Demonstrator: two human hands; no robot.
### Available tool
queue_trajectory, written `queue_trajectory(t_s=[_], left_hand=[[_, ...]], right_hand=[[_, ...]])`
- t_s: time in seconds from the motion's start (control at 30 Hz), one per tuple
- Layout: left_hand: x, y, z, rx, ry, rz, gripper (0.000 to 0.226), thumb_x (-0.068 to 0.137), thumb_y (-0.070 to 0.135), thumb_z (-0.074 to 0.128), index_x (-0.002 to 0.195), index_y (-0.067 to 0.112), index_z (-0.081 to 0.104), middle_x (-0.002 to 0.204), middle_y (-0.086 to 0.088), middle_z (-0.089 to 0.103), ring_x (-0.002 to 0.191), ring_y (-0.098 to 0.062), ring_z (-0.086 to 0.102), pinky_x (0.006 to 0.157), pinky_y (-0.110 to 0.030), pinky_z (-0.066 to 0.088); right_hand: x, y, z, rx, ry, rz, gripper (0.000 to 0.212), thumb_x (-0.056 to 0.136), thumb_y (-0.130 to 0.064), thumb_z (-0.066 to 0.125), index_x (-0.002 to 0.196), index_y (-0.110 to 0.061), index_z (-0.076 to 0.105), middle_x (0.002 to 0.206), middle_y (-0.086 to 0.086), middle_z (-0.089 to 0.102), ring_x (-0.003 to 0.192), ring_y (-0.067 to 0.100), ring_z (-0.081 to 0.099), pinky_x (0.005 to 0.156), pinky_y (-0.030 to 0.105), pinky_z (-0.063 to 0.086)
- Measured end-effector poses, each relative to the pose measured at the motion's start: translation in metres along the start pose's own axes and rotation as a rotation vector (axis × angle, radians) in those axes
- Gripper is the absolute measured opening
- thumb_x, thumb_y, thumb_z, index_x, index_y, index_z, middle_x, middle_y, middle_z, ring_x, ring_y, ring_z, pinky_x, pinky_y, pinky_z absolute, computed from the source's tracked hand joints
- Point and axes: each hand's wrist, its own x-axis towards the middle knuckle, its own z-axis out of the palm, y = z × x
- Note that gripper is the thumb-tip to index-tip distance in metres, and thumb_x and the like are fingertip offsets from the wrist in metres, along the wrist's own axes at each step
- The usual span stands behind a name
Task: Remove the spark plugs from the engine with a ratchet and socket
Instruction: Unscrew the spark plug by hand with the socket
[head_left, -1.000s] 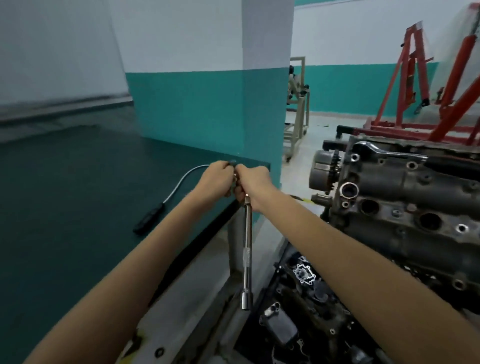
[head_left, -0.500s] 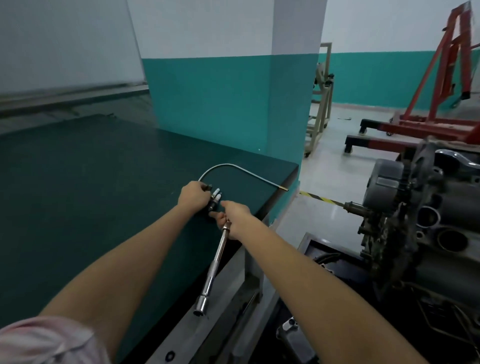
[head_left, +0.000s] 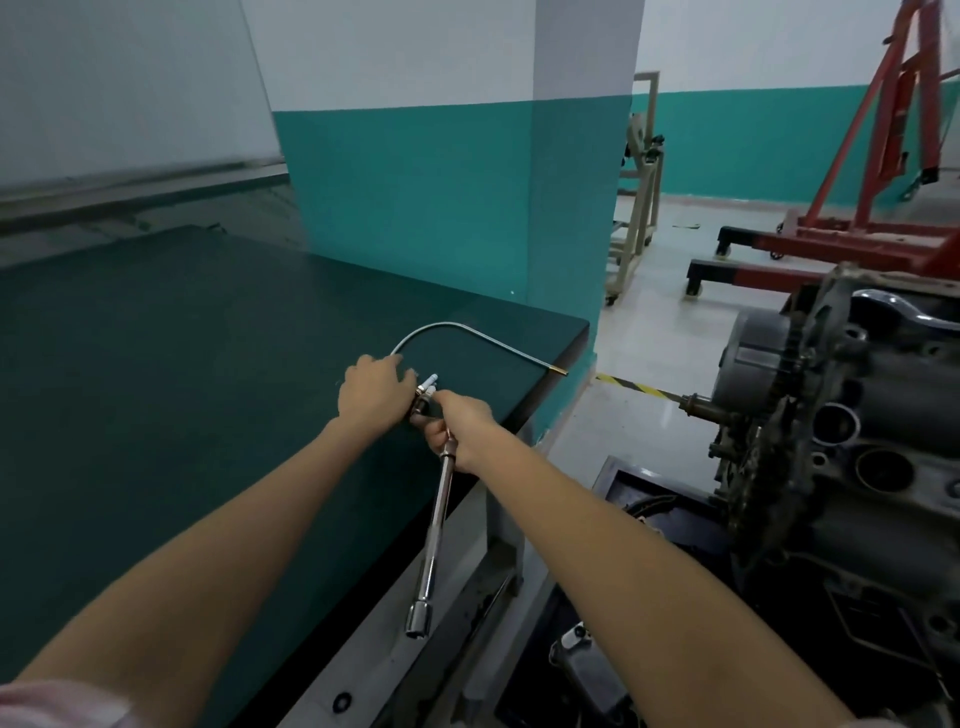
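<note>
Hands: right hand (head_left: 460, 426) in closed grip on one ratchet (head_left: 434, 540); left hand (head_left: 375, 388) touches two spark plugs (head_left: 427, 387).

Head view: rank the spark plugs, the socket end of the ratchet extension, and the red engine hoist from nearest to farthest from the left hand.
1. spark plugs, right beside the left hand on the bench.
2. socket end, hanging off the bench edge toward the person.
3. red engine hoist, far right across the floor.
</note>
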Motion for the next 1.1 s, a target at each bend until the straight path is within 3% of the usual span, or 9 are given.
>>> queue_trajectory(t_s=[0.1,0.2,0.33,0.57,0.67,0.77,0.93,1.03,1.1], left_hand=[[-0.030,0.022,-0.022,-0.099,0.068,0.090,0.026,0.090,0.019,0.043,0.094,0.005,0.066,0.095,-0.015,0.063,0.087,-0.033,0.058,0.072,-0.037,0.047],[-0.072,0.058,-0.040,-0.096,-0.036,0.190,0.031,0.092,0.021,0.042,0.069,0.003,0.054,0.076,-0.015,0.063,0.074,-0.033,0.058,0.061,-0.034,0.042],[-0.129,0.103,-0.055,-0.005,-0.162,0.300,0.033,0.100,0.027,0.027,0.092,0.005,0.049,0.091,-0.020,0.060,0.086,-0.035,0.058,0.066,-0.033,0.038],[-0.223,0.174,-0.086,-0.017,-0.100,0.454,0.006,0.098,0.011,0.035,0.099,0.008,0.040,0.105,-0.023,0.059,0.093,-0.038,0.057,0.065,-0.037,0.035],[-0.254,0.207,-0.088,-0.193,-0.115,0.498,0.010,0.097,0.013,0.038,0.099,0.005,0.042,0.097,-0.023,0.060,0.076,-0.038,0.059,0.059,-0.037,0.044],[-0.282,0.251,-0.074,-0.342,-0.167,0.565,0.013,0.097,0.015,0.040,0.101,0.004,0.035,0.102,-0.024,0.061,0.085,-0.036,0.059,0.065,-0.036,0.044],[-0.314,0.329,-0.042,-0.421,-0.288,0.629,0.022,0.099,0.018,0.041,0.110,0.000,0.034,0.100,-0.022,0.060,0.073,-0.029,0.052,0.060,-0.035,0.039],[-0.330,0.370,-0.022,-0.396,-0.394,0.653,0.029,0.097,0.020,0.044,0.113,-0.001,0.034,0.104,-0.021,0.059,0.078,-0.028,0.051,0.064,-0.034,0.036],[-0.343,0.389,-0.011,-0.359,-0.473,0.716,0.030,0.096,0.019,0.045,0.114,-0.001,0.033,0.095,-0.016,0.056,0.077,-0.026,0.050,0.063,-0.034,0.035]], right_hand=[[-0.015,-0.004,-0.009,0.037,0.078,-0.038,0.032,0.093,-0.020,0.051,0.064,-0.008,0.044,0.048,0.006,0.046,0.023,0.007,0.034,0.031,0.008,0.025],[-0.040,-0.017,-0.018,0.081,0.126,-0.056,0.033,0.091,-0.034,0.054,0.067,-0.013,0.047,0.045,0.001,0.048,0.032,0.011,0.043,0.037,0.015,0.033],[-0.085,-0.038,-0.040,0.108,0.171,-0.078,0.030,0.093,-0.039,0.046,0.075,-0.016,0.046,0.081,0.002,0.060,0.066,0.020,0.055,0.051,0.023,0.038],[-0.185,-0.057,-0.096,0.185,0.243,-0.303,0.037,0.094,-0.022,0.044,0.059,-0.012,0.038,0.055,0.000,0.039,0.037,0.011,0.037,0.039,0.021,0.030],[-0.230,-0.053,-0.132,0.178,0.325,-0.391,0.027,0.090,-0.019,0.045,0.065,-0.011,0.046,0.060,0.003,0.049,0.049,0.015,0.044,0.047,0.024,0.035],[-0.269,-0.048,-0.179,0.253,0.301,-0.383,0.029,0.092,-0.031,0.043,0.087,-0.006,0.058,0.087,0.012,0.064,0.079,0.025,0.061,0.070,0.031,0.050],[-0.326,-0.043,-0.259,0.296,0.344,-0.420,0.037,0.092,-0.028,0.034,0.059,-0.015,0.043,0.056,0.002,0.049,0.058,0.019,0.046,0.056,0.027,0.037],[-0.350,-0.043,-0.297,0.384,0.362,-0.370,0.035,0.096,-0.030,0.030,0.084,-0.011,0.057,0.078,0.008,0.060,0.076,0.023,0.055,0.071,0.035,0.046],[-0.365,-0.046,-0.318,0.493,0.405,-0.314,0.031,0.095,-0.029,0.033,0.092,-0.008,0.057,0.084,0.011,0.060,0.077,0.026,0.056,0.066,0.037,0.045]])
